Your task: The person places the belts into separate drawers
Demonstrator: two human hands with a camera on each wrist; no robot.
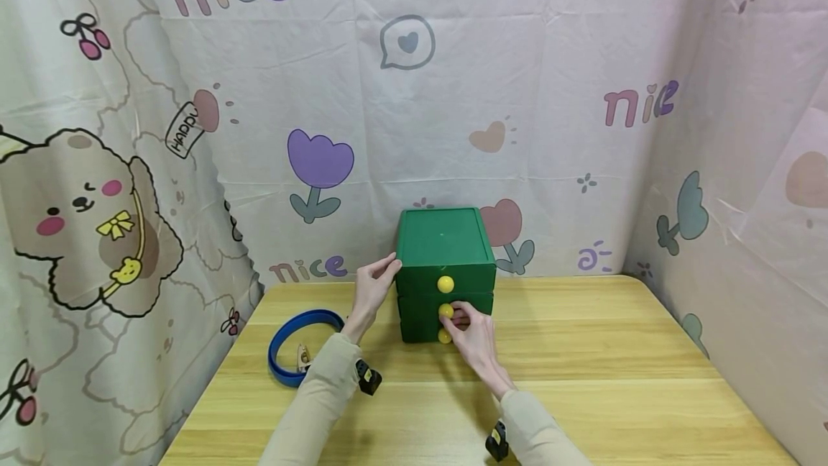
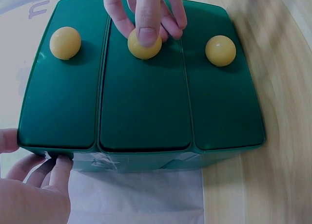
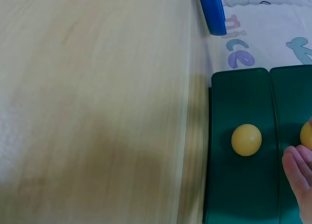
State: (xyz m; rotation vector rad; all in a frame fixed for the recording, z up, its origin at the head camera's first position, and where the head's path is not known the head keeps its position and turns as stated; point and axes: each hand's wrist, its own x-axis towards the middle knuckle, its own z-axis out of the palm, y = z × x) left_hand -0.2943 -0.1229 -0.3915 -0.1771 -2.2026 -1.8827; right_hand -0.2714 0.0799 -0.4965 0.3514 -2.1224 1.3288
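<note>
A green three-drawer box [image 1: 446, 236] with round yellow knobs stands on the wooden table. At its upper left front corner my left hand [image 1: 374, 286] holds on, thumb by the top edge and fingers bent against the side [image 2: 36, 195]. With thumb and fingers, my right hand [image 1: 475, 340] pinches the middle knob [image 1: 445, 311]. That middle drawer [image 2: 144, 102] sits nearly level with the top drawer [image 2: 63, 97] and the bottom drawer [image 2: 224, 102]. In the right wrist view only the fingers [image 3: 297, 168] show, beside the middle knob at the right edge.
Left of the box, a blue ring [image 1: 274, 351] lies on the table [image 1: 614, 372], with a small light-coloured object [image 1: 302, 357] inside it, partly behind the left sleeve. A printed curtain [image 1: 414, 121] hangs behind the table and along both sides.
</note>
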